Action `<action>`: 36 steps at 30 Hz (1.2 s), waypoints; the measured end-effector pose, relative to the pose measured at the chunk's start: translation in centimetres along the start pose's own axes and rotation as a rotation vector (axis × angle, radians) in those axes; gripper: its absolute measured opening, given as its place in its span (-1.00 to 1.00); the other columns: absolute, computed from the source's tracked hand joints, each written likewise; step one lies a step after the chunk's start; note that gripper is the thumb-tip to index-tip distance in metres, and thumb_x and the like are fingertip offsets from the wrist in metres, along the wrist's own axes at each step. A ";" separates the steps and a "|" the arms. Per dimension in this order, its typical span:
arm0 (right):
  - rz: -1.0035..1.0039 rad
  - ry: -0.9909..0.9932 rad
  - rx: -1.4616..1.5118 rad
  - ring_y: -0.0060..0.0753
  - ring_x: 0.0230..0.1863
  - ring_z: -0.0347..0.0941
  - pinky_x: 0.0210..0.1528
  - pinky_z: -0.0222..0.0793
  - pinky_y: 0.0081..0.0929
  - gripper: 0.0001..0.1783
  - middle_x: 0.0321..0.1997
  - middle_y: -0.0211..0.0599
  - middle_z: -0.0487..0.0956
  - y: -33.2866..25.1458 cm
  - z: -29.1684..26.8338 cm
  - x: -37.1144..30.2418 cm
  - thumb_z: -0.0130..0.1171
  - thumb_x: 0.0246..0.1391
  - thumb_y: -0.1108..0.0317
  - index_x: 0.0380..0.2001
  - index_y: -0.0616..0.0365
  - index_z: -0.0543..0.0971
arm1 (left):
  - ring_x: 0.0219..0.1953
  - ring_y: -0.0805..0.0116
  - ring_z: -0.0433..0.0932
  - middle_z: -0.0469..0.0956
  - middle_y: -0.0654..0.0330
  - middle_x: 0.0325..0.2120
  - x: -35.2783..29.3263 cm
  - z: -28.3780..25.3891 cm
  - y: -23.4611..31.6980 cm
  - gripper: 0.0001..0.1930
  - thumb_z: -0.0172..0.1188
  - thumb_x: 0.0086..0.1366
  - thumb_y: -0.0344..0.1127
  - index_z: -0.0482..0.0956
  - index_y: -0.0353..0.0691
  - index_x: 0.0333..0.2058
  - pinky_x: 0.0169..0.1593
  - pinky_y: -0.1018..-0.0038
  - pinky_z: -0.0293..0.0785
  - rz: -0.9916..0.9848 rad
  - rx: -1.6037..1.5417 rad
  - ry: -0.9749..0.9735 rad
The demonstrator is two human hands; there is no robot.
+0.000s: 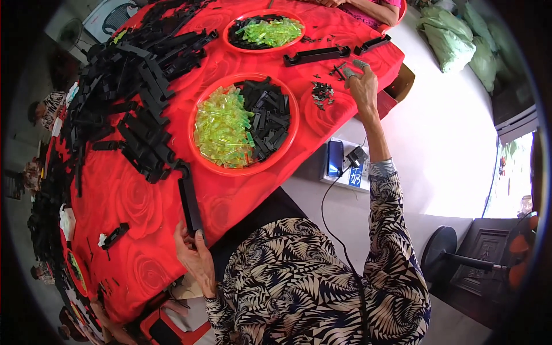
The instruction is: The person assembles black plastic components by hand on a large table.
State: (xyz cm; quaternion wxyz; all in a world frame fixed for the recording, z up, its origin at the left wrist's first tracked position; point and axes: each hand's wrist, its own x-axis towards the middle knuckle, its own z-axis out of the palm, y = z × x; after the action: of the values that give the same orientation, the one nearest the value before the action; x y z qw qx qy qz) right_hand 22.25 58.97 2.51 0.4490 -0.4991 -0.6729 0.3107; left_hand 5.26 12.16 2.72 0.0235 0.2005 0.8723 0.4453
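Note:
My left hand (pixel 197 261) grips the near end of a long black plastic bar (pixel 187 198), thumb on one side and fingers on the other. The bar lies near the table's edge, pointing away from me. Stretched out to the far right, my right hand (pixel 363 91) has coverings on its fingertips and its fingers apart. Beside those fingertips lie thin black pieces (pixel 338 71), and a small pile of black parts (pixel 322 94) sits just to the left. Between my hands stands a round red tray (pixel 296 123), holding yellow-green clear pieces (pixel 221 129) and black clips (pixel 269 118).
A large heap of black bars (pixel 135 86) covers the left of the red tablecloth (pixel 138 198). Farther off are a second red tray (pixel 227 41) and another person's arm (pixel 376 10). Below the table's right edge, a phone (pixel 335 158) and corded charger (pixel 356 156) rest on a box.

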 end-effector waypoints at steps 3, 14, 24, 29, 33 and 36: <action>0.004 0.001 -0.007 -0.57 -0.62 0.40 -0.53 0.27 -0.54 -0.53 -0.67 -0.29 0.55 0.8 -0.2 -0.8 0.21 0.07 0.36 0.04 0.35 0.46 | -0.34 0.32 0.40 0.51 -0.01 -0.19 0.1 0.0 0.5 -0.52 0.19 0.22 -0.41 0.38 -0.36 0.11 -0.24 0.41 0.38 -0.014 0.039 -0.016; 0.094 0.016 0.109 -0.63 -0.67 0.30 -0.61 0.18 -0.60 -0.59 -0.68 -0.34 0.51 2.2 0.3 -2.5 0.16 0.10 0.41 0.03 0.31 0.46 | -0.37 0.29 0.37 0.47 0.04 -0.31 0.2 -0.2 2.0 -0.50 0.25 0.19 -0.32 0.40 -0.44 0.07 -0.25 0.37 0.36 -0.059 0.123 -0.055; 0.039 0.045 0.094 -0.52 -0.61 0.42 -0.49 0.32 -0.48 -0.62 -0.66 -0.21 0.56 3.2 0.6 -2.5 0.18 0.09 0.42 -0.01 0.33 0.49 | -0.21 0.01 0.43 0.40 -0.05 -0.24 0.4 0.4 2.5 -0.48 0.29 0.16 -0.24 0.40 -0.38 0.03 -0.13 0.22 0.36 0.079 0.289 -0.049; -0.055 0.159 0.132 -0.54 -0.63 0.37 -0.52 0.28 -0.48 -0.66 -0.67 -0.28 0.52 2.9 1.4 -3.7 0.18 0.09 0.46 -0.04 0.32 0.50 | -0.12 -0.14 0.43 0.39 -0.11 -0.18 0.4 0.5 1.7 -0.44 0.30 0.15 -0.17 0.37 -0.37 0.04 -0.08 0.12 0.35 0.127 0.360 -0.050; -0.085 0.261 0.147 -0.65 -0.61 0.29 -0.53 0.24 -0.53 -0.69 -0.66 -0.34 0.50 3.0 2.0 -4.1 0.20 0.09 0.46 -0.08 0.30 0.52 | -0.11 -0.20 0.42 0.38 -0.14 -0.18 0.6 0.7 2.1 -0.43 0.29 0.16 -0.15 0.37 -0.37 0.04 -0.08 0.09 0.36 0.079 0.373 -0.073; -0.097 0.307 0.159 -0.69 -0.60 0.25 -0.52 0.24 -0.55 -0.72 -0.68 -0.35 0.49 3.1 2.3 -4.4 0.21 0.10 0.46 -0.10 0.29 0.53 | -0.11 -0.22 0.42 0.38 -0.15 -0.18 0.5 0.7 1.8 -0.42 0.29 0.15 -0.14 0.37 -0.37 0.05 -0.10 0.06 0.37 0.090 0.399 -0.056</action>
State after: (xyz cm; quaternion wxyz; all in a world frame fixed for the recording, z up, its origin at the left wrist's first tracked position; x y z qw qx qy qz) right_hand 21.80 55.80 -2.41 0.5990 -0.4706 -0.5931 0.2608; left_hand 5.58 13.85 3.77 -0.0124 0.2520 0.9325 0.2584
